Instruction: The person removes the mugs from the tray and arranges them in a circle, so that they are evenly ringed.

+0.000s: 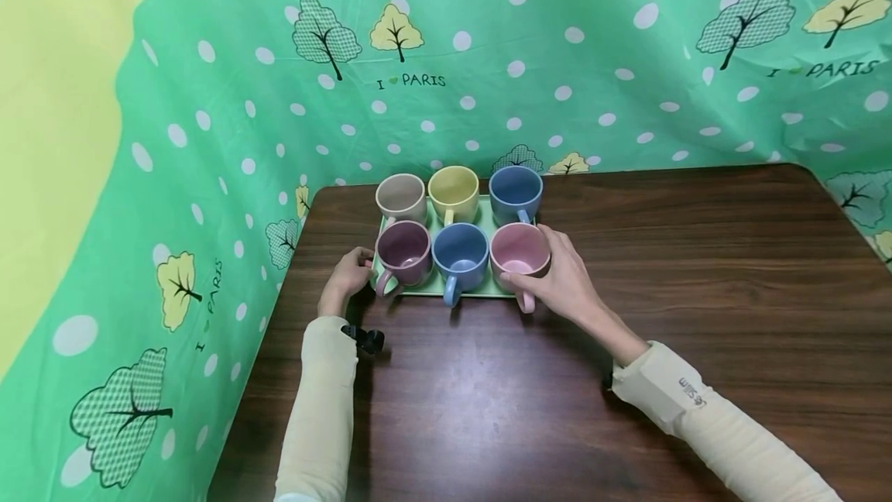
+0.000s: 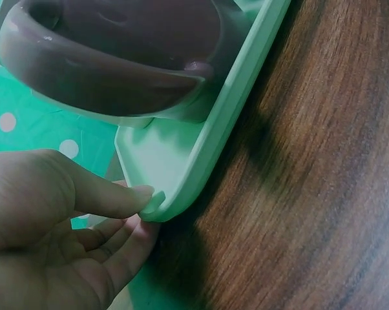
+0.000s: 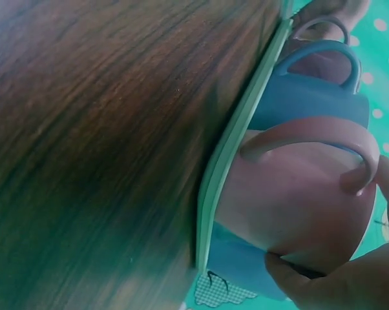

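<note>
On the table [image 1: 697,293], toward its far left, lies the tray [image 2: 162,155], bearing two rows of mugs. The far row runs from back-left mug [image 1: 401,196] through back-middle mug [image 1: 453,194] to back-right mug [image 1: 514,194]; before it stand the front-left mug [image 1: 407,271], front-middle mug [image 1: 460,258] and front-right mug [image 1: 512,254]. The left hand [image 1: 345,277] is at the tray's near left corner, the right hand [image 1: 567,281] at the front-right mug's right side. Cloth [image 1: 418,130] hangs behind the table and along its left.
</note>
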`<action>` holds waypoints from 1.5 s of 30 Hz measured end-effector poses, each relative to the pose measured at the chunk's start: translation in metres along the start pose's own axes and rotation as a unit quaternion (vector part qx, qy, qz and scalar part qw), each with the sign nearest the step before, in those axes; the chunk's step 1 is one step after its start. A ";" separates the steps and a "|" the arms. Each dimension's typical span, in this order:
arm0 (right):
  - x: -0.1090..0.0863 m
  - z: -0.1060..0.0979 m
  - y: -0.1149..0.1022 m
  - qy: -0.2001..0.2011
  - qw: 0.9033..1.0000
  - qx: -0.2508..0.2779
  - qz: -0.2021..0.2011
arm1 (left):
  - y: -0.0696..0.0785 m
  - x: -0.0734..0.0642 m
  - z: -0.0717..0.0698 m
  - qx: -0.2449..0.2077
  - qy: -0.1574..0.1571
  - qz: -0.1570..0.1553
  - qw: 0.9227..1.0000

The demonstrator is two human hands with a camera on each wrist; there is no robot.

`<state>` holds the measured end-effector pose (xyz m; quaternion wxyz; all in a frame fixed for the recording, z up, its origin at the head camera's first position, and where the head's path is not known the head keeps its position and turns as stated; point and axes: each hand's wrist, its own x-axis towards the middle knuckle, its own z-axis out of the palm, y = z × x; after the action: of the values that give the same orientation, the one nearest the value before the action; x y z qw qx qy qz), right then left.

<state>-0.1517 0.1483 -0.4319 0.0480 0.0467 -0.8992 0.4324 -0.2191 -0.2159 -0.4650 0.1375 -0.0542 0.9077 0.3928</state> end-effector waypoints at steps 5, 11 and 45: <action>-0.001 -0.001 0.003 0.014 1.000 -0.004 -0.005 | 0.000 0.002 0.001 -0.006 -0.009 -0.007 1.000; -0.002 -0.006 0.003 0.028 0.999 0.000 -0.015 | 0.001 0.002 0.000 0.000 -0.005 -0.005 1.000; -0.001 -0.065 0.004 0.013 0.999 -0.022 -0.021 | 0.001 0.001 0.000 -0.004 -0.001 -0.010 1.000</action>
<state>-0.1480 0.2016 -0.3953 0.0700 0.0586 -0.9066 0.4121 -0.2206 -0.2152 -0.4650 0.1421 -0.0633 0.9054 0.3950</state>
